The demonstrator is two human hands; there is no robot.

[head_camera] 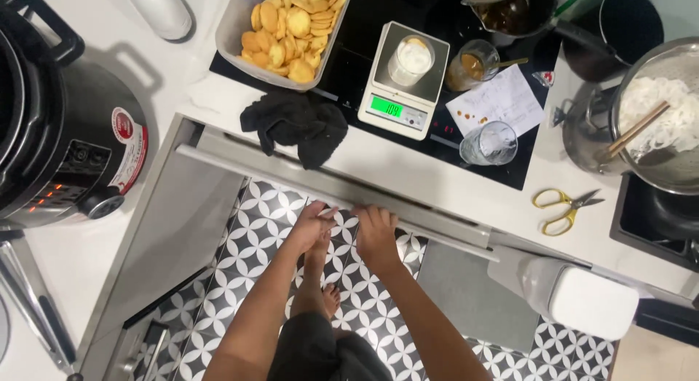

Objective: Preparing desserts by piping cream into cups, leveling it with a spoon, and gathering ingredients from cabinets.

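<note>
At the far left of the counter sits a black pressure cooker (pixel 58 133) with a round red-and-white label on its side and small lit red indicators below. Next comes a grey tub of pale yellow round crackers (pixel 287 28), then a crumpled black cloth (pixel 298 122) near the counter edge. Below it my left hand (pixel 309 224) and right hand (pixel 375 228) sit side by side on the long metal drawer rail (pixel 328 184), fingers curled together over its edge; whether they grip tightly I cannot tell. I judge the drawer is being handled at its front, and any pull would need both hands moving evenly. Further right a white kitchen scale (pixel 404 79) shows a green lit display and carries a glass of white liquid (pixel 411 59). A stained white paper note (pixel 499 101) follows, then yellow-handled scissors (pixel 564 206) and a white lidded container (pixel 582 297).
</note>
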